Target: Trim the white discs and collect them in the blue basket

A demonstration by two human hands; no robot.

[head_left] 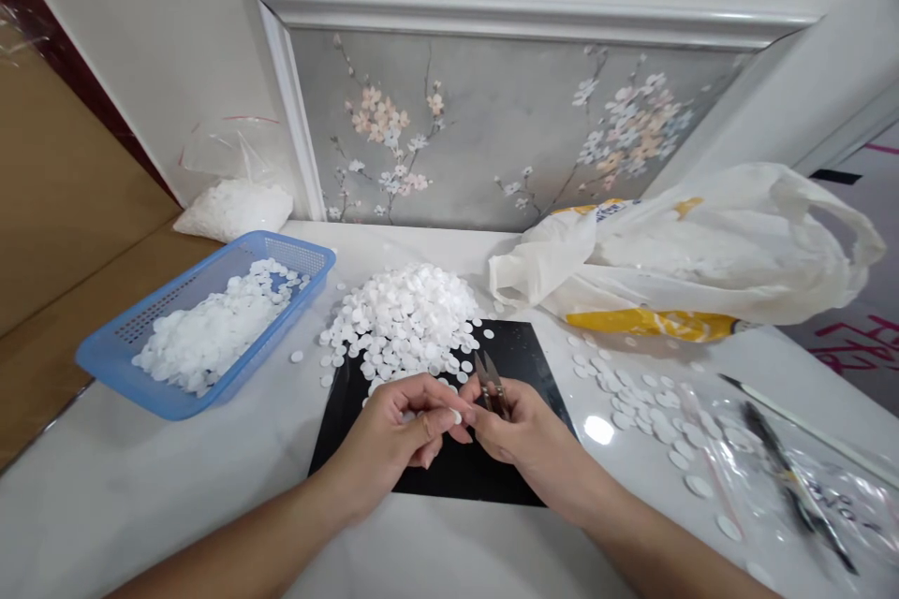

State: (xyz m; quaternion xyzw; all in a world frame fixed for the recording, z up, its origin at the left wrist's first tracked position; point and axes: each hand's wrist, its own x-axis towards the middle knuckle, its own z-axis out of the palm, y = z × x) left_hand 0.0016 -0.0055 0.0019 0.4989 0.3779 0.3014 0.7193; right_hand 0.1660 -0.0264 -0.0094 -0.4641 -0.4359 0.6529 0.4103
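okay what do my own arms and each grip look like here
Your left forearm and right forearm are bare where visible, with no sleeve, watch or bracelet, and taper towards the wrists. The left grip and right grip are ungloved hands; no ring shows, though some fingers are partly hidden.

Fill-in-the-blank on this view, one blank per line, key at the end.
The scissors are in the person's ____ hand.
The basket with white discs in it is coloured ____.
The pile of discs lies partly on a flat sheet coloured ____.
The printed patch along the near side of the carrier bag is coloured ____.
Missing words: right; blue; black; yellow.
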